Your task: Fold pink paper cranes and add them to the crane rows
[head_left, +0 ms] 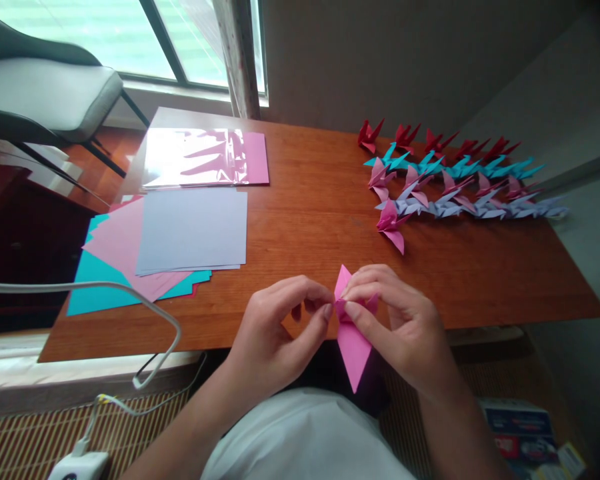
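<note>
A bright pink paper crane [354, 353] is held up just off the table's front edge, with its two wings pointing up and down in the picture. My right hand [403, 320] grips its middle between thumb and fingers, hiding part of the folds. At the crane's left side, the thumb and forefinger of my left hand [285, 323] are pinched on a small tip of it. A finished crane of the same bright pink [391, 227] stands on the table beyond my right hand.
Rows of folded cranes, red [405, 137], turquoise [425, 163], light pink [414, 183] and lavender [445, 205], line the back right of the wooden table [305, 220]. Lavender sheets [195, 230] overlie pink and turquoise sheets, near a plastic-wrapped pack [200, 157]. A white cable [175, 327] loops in front.
</note>
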Available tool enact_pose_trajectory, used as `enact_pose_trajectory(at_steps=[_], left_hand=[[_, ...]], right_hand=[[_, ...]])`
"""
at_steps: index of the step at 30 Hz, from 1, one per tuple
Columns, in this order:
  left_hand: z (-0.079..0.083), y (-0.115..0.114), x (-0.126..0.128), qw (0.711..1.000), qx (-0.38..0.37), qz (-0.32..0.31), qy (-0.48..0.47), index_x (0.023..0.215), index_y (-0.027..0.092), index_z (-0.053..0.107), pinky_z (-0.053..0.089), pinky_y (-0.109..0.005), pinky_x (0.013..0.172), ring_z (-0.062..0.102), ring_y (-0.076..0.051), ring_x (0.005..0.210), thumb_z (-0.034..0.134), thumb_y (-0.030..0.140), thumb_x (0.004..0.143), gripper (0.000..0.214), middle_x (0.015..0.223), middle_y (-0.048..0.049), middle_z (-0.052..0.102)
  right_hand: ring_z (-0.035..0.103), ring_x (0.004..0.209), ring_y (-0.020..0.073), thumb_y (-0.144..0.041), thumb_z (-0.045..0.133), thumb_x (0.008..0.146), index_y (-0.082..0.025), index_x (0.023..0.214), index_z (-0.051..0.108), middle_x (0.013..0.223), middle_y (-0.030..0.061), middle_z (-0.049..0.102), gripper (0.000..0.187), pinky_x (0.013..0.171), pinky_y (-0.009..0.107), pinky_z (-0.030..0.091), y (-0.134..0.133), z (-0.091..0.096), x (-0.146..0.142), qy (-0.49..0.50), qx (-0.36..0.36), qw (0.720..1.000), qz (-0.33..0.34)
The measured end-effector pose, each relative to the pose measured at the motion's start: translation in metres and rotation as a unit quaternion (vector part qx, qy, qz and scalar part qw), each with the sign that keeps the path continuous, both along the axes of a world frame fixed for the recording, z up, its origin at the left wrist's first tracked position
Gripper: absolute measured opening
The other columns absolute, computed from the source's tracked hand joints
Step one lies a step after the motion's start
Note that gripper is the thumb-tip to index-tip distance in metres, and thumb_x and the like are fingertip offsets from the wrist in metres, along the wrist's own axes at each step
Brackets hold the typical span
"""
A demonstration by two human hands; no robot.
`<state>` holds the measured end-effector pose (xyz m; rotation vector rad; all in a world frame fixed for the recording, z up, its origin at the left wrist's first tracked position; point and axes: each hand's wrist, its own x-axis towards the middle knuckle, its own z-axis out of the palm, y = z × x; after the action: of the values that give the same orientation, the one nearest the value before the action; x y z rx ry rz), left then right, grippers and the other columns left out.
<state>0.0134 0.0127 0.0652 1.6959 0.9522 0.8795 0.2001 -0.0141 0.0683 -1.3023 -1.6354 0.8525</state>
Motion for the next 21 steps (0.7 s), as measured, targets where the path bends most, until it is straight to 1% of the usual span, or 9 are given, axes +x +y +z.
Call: enact_pose_trajectory(at_steps=[3, 5, 9, 12, 15, 21], left_hand=[[-0.0011, 0.0004, -0.0002, 1.000, 0.002, -0.007, -0.009, 0.092, 0.015, 0.067, 0.044, -0.022, 0.065, 0.058, -0.011, 0.075, 0.063, 0.015, 0.091, 0.004, 0.082, -0.0009, 0.066], [-0.0031, 0.0011, -0.0002, 1.000, 0.008, -0.007, -0.020, 0.093, 0.016, 0.068, 0.045, -0.022, 0.065, 0.058, -0.010, 0.075, 0.065, 0.015, 0.090, 0.004, 0.083, -0.0008, 0.066], [-0.0066, 0.0016, -0.0006, 0.999, 0.012, -0.002, -0.032, 0.088, 0.017, 0.069, 0.044, -0.021, 0.063, 0.056, -0.009, 0.070, 0.066, 0.011, 0.090, 0.007, 0.079, 0.0012, 0.066], [-0.0061, 0.0004, -0.0005, 0.999, 0.010, 0.014, -0.030, 0.083, 0.017, 0.069, 0.042, -0.021, 0.061, 0.055, -0.008, 0.066, 0.066, 0.009, 0.089, 0.010, 0.074, 0.0021, 0.066], [-0.0046, -0.0002, 0.0003, 0.999, 0.004, 0.027, -0.028, 0.080, 0.016, 0.067, 0.042, -0.022, 0.062, 0.056, -0.009, 0.066, 0.065, 0.009, 0.089, 0.012, 0.073, 0.0017, 0.065], [-0.0058, 0.0048, 0.0005, 0.999, -0.023, -0.012, -0.021, 0.083, 0.016, 0.065, 0.043, -0.022, 0.064, 0.055, -0.009, 0.068, 0.064, 0.016, 0.092, 0.010, 0.075, 0.0018, 0.063]], right_hand=[[0.060, 0.091, 0.0220, -0.013, 0.065, 0.089, -0.023, 0.082, 0.067, 0.085, 0.0031, 0.068, 0.012, 0.086, 0.040, 0.049, -0.0007, 0.0031, -0.0019, -0.022, 0.011, 1.000, 0.000], [0.059, 0.091, 0.0216, -0.012, 0.065, 0.089, -0.023, 0.081, 0.066, 0.084, 0.0030, 0.067, 0.013, 0.085, 0.039, 0.049, -0.0015, 0.0053, -0.0030, -0.039, 0.018, 0.999, 0.003], [0.059, 0.091, 0.0213, -0.012, 0.066, 0.089, -0.022, 0.081, 0.066, 0.083, 0.0028, 0.067, 0.013, 0.084, 0.039, 0.049, -0.0025, 0.0075, -0.0046, -0.065, 0.027, 0.998, 0.002], [0.059, 0.091, 0.0215, -0.011, 0.066, 0.089, -0.022, 0.081, 0.067, 0.084, 0.0028, 0.067, 0.013, 0.085, 0.039, 0.048, -0.0030, 0.0076, -0.0065, -0.078, 0.033, 0.996, 0.002], [0.058, 0.091, 0.0218, -0.011, 0.066, 0.089, -0.022, 0.081, 0.066, 0.084, 0.0030, 0.067, 0.013, 0.086, 0.040, 0.048, -0.0035, 0.0067, -0.0080, -0.083, 0.034, 0.996, -0.001], [0.058, 0.090, 0.0214, -0.012, 0.064, 0.089, -0.022, 0.079, 0.064, 0.083, 0.0028, 0.067, 0.014, 0.085, 0.040, 0.049, -0.0031, 0.0044, -0.0052, -0.062, 0.020, 0.998, -0.009]])
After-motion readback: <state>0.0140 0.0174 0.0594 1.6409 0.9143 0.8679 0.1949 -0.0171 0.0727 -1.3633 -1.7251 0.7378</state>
